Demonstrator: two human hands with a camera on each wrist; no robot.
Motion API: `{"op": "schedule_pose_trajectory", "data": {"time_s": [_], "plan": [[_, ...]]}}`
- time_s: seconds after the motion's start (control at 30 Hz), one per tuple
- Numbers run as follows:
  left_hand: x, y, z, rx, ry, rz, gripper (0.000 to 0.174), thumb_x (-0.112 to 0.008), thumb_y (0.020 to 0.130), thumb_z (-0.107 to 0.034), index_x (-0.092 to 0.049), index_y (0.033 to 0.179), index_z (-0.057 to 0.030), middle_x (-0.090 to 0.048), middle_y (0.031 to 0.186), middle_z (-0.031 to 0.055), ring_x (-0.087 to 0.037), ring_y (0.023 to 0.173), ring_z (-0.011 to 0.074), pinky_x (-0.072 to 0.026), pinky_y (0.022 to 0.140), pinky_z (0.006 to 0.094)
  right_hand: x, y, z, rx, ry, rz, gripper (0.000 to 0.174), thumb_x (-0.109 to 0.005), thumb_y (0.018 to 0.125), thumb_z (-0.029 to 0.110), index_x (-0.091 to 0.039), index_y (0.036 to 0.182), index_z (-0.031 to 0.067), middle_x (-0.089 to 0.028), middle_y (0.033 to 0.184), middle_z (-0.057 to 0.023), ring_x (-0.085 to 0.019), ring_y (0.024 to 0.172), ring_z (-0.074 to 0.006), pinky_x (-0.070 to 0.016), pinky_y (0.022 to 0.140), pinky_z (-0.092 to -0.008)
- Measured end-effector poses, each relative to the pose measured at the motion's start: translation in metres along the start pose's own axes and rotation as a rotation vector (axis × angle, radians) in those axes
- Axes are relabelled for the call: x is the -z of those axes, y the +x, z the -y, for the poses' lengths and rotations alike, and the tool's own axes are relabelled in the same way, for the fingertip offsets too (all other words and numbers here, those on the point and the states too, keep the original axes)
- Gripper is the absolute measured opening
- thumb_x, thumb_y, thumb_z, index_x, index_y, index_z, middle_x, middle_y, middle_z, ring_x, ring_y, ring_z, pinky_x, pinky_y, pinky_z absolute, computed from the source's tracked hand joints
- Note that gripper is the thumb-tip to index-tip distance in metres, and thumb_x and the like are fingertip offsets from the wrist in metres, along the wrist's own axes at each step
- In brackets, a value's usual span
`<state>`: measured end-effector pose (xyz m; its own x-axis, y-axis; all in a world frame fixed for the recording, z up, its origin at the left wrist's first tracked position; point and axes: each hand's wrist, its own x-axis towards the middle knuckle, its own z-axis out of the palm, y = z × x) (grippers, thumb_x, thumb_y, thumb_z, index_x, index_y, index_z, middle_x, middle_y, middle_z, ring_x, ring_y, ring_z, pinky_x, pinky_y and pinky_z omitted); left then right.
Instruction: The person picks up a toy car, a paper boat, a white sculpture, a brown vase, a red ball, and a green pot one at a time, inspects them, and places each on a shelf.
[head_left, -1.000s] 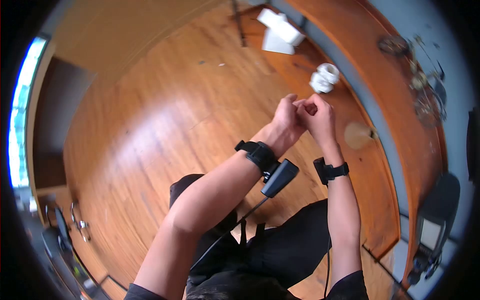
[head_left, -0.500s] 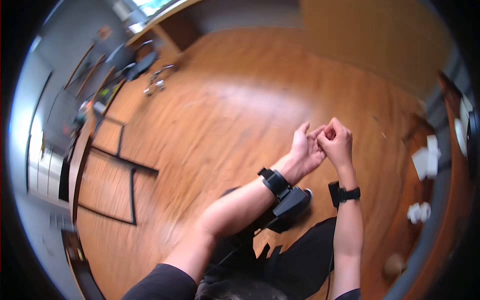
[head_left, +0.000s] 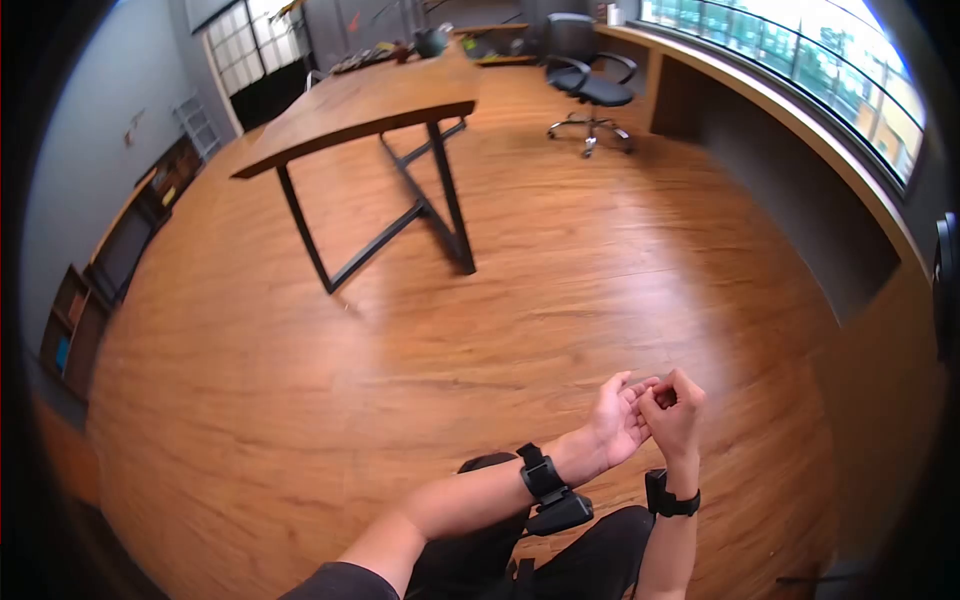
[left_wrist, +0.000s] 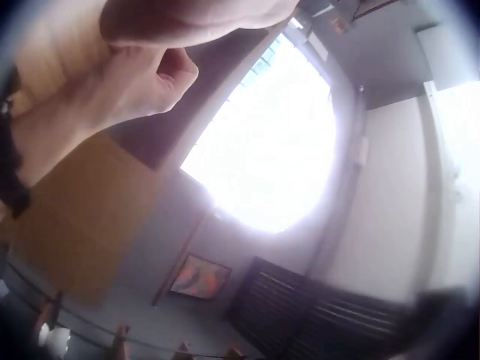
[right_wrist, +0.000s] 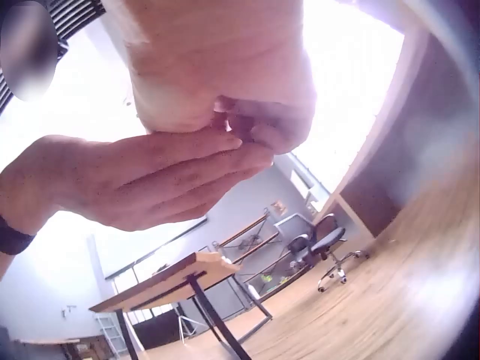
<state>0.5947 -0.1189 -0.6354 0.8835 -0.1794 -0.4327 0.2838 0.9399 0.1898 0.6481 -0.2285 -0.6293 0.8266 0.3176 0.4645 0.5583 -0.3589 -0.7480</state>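
In the head view my left hand (head_left: pixel 618 428) is held palm up above the floor, its fingers stretched out toward the right hand. My right hand (head_left: pixel 680 420) is curled beside it, thumb and index finger brought together right at the left fingertips. From the right wrist, the straight left fingers (right_wrist: pixel 180 176) lie just under the curled right hand (right_wrist: pixel 225 67). The left wrist view has the right hand (left_wrist: pixel 146 86) bent close below the left hand (left_wrist: pixel 202 19). No object shows in the left palm; I cannot tell whether the right fingertips pinch something small.
A wooden table (head_left: pixel 380 100) with black metal legs stands ahead to the left. Beyond it is a black swivel chair (head_left: pixel 590 80) on wheels. A long counter (head_left: pixel 780 95) runs under the window at right, and a brown panel (head_left: pixel 880 400) rises nearby.
The head view has swung left and up, from the side bench with white objects to the table, chair and window. Both hands stay together in much the same pose.
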Motion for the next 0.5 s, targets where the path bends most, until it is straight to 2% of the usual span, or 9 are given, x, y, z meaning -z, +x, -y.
{"op": "schedule_pose_trajectory", "data": {"time_s": [0.1,0.13,0.23,0.3,0.4,0.47,0.5], "plan": [[0.006,-0.04,-0.075,-0.03,-0.039,-0.083,0.053,-0.035,0.097,-0.046,-0.057,0.125,-0.0066,-0.064,0.117,0.0096,-0.06,0.107,0.0217,-0.0472,0.093,0.0341,-0.06,0.039,0.068,0.051,0.07,0.083,0.015,-0.07,0.07,0.001,-0.055,0.067,0.0015,-0.058,0.062,-0.0109,-0.057,0.052,-0.0181,-0.045,0.048,-0.0287],[-0.012,-0.048,-0.061,-0.043,-0.05,-0.123,0.055,-0.035,0.097,-0.047,-0.056,0.127,-0.0061,-0.063,0.118,0.0097,-0.059,0.108,0.0221,-0.0472,0.093,0.0344,-0.04,0.038,0.07,0.053,0.101,0.116,0.016,-0.071,0.069,0.003,-0.055,0.066,0.002,-0.057,0.061,-0.0105,-0.057,0.052,-0.0207,-0.0444,0.047,-0.0306],[-0.065,-0.107,-0.113,-0.046,-0.051,-0.264,0.056,-0.034,0.097,-0.048,-0.056,0.127,-0.0059,-0.063,0.117,0.0101,-0.06,0.107,0.0228,-0.0471,0.093,0.0353,-0.044,0.074,0.151,0.109,0.051,0.187,0.017,-0.072,0.069,0.005,-0.056,0.064,0.0032,-0.056,0.061,-0.0102,-0.056,0.052,-0.0232,-0.044,0.048,-0.0324],[-0.107,-0.151,-0.139,-0.035,-0.056,-0.279,0.058,-0.034,0.096,-0.049,-0.055,0.128,-0.0052,-0.064,0.117,0.0112,-0.06,0.108,0.0233,-0.0463,0.095,0.037,-0.034,0.095,0.203,0.04,0.071,0.23,0.018,-0.073,0.068,0.008,-0.056,0.063,0.0043,-0.057,0.061,-0.01,-0.057,0.054,-0.0244,-0.0445,0.049,-0.0335],[-0.158,-0.223,-0.163,0.015,-0.145,-0.292,0.059,-0.033,0.097,-0.048,-0.054,0.127,-0.0017,-0.063,0.118,0.0129,-0.059,0.11,0.0249,-0.0448,0.098,0.0395,-0.008,0.113,0.291,0.038,0.066,0.33,0.017,-0.073,0.071,0.01,-0.057,0.065,0.005,-0.057,0.06,-0.0103,-0.058,0.054,-0.0235,-0.0456,0.05,-0.0335],[-0.201,-0.277,-0.183,0.051,-0.197,-0.315,0.058,-0.033,0.098,-0.046,-0.05,0.126,0.0023,-0.06,0.119,0.0174,-0.057,0.114,0.0274,-0.0431,0.101,0.0427,0.012,0.123,0.357,-0.089,0.149,0.406,0.014,-0.073,0.074,0.007,-0.06,0.069,0.0021,-0.06,0.062,-0.0109,-0.06,0.054,-0.017,-0.0469,0.051,-0.0295],[-0.219,-0.302,-0.191,0.078,-0.206,-0.346,0.059,-0.033,0.098,-0.046,-0.05,0.125,0.0033,-0.059,0.119,0.0182,-0.057,0.113,0.0281,-0.0427,0.102,0.0431,0.019,0.124,0.382,-0.107,0.142,0.438,0.015,-0.073,0.074,0.009,-0.06,0.071,0.0025,-0.06,0.063,-0.011,-0.061,0.055,-0.0177,-0.0474,0.051,-0.03]]}}
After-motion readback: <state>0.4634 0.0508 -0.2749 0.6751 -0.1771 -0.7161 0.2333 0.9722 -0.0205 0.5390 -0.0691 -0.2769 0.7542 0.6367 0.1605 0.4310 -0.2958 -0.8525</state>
